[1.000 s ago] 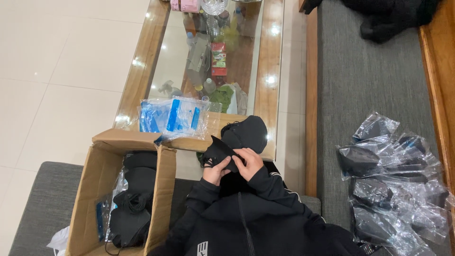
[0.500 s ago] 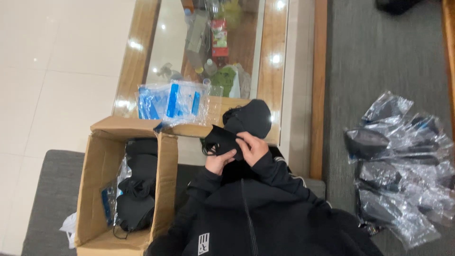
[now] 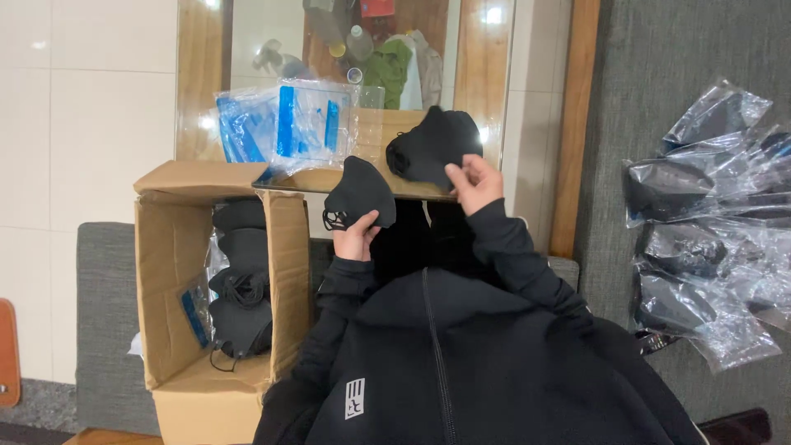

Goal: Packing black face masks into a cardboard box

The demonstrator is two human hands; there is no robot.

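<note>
Both our hands are up in front of our chest, at the near edge of the flat cardboard sheet [image 3: 362, 185] that lies across the glass-topped wooden table [image 3: 474, 49]. Our left hand [image 3: 356, 239] is closed in a pinch on the lower edge of one black fabric face mask [image 3: 359, 194], thumb and fingers gripping near its ear loops; the mask stands up from the hand with its rounded top pointing away from us, toward the sheet. Our right hand [image 3: 474, 183] is loosely curled and holds nothing that we can make out; its fingertips touch the near side of the stack of black masks [image 3: 434, 146] sitting on the sheet. How many masks are in that stack we cannot tell.

The held mask lies just left of the stack, so the right hand is the nearer one to the stack and the left hand the nearer one to the open brown cardboard box [image 3: 210, 288], which stands to the left of the sheet and below it. Inside the box lie more black masks, too bunched to count. At the far left of the sheet rests one bundle of clear bags with blue strips [image 3: 284, 124]. Well to the right of the sheet, on grey upholstery [image 3: 676, 66], lie clear plastic bags with dark masks inside [image 3: 717, 222], at least five, overlapping.
</note>
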